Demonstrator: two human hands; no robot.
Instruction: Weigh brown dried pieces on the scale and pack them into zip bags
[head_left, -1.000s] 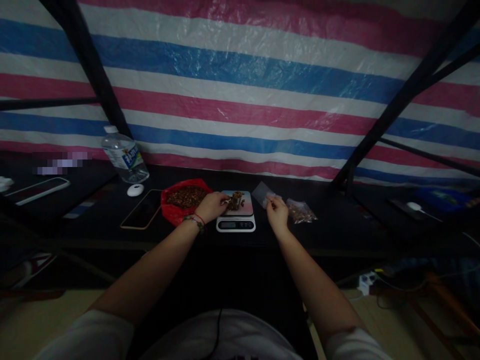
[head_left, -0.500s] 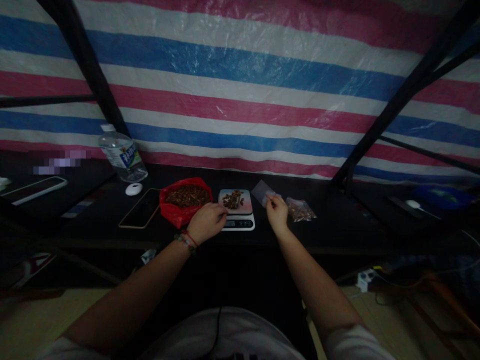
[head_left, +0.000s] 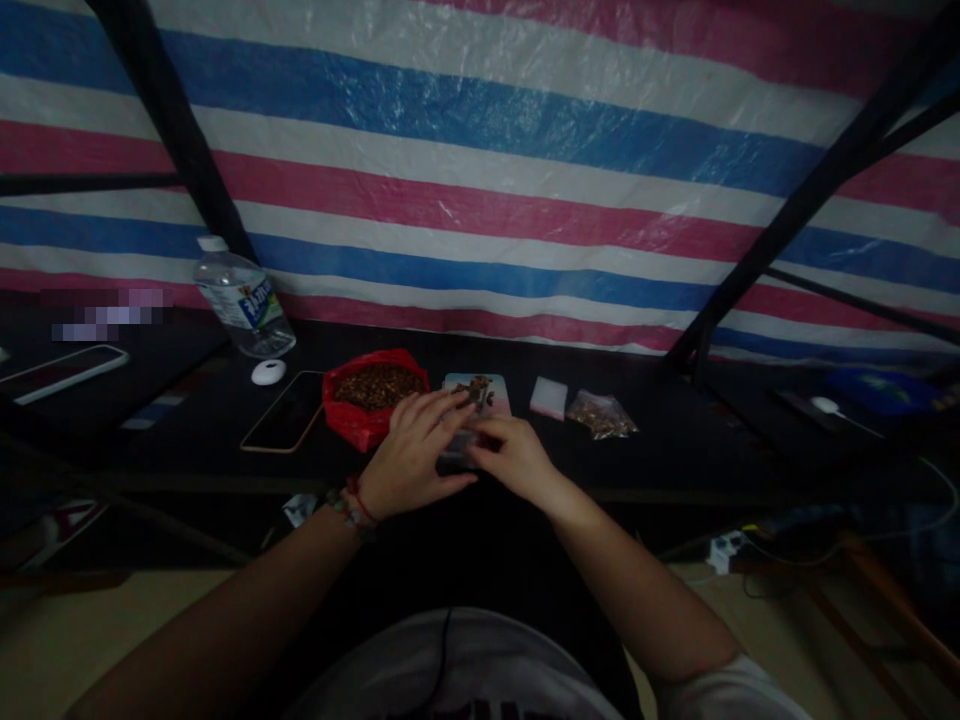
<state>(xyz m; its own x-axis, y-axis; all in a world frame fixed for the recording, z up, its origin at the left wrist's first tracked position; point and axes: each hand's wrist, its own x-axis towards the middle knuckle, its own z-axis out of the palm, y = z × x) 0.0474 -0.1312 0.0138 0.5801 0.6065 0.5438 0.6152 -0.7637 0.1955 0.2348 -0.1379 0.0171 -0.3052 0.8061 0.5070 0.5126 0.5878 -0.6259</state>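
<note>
A small kitchen scale (head_left: 484, 385) stands on the dark table with a little heap of brown pieces (head_left: 474, 388) on its plate. My left hand (head_left: 412, 450) lies over the scale's near left part, fingers stretched and apart. My right hand (head_left: 514, 458) meets it from the right, fingers curled against the scale's front edge, which both hands hide. A red bag (head_left: 371, 420) full of the same brown pieces sits just left of the scale. An empty small clear bag (head_left: 549, 397) lies flat to the right, beside a filled clear bag (head_left: 602, 413).
A phone (head_left: 285, 412) lies left of the red bag, with a white round object (head_left: 268, 372) and a water bottle (head_left: 240, 300) behind it. Black frame bars (head_left: 787, 230) slant before a striped tarp (head_left: 480, 170). A power strip (head_left: 721, 548) sits on the floor.
My right hand has let go of the empty clear bag, which now lies on the table, and has come to the scale's front. My left hand has spread over the scale.
</note>
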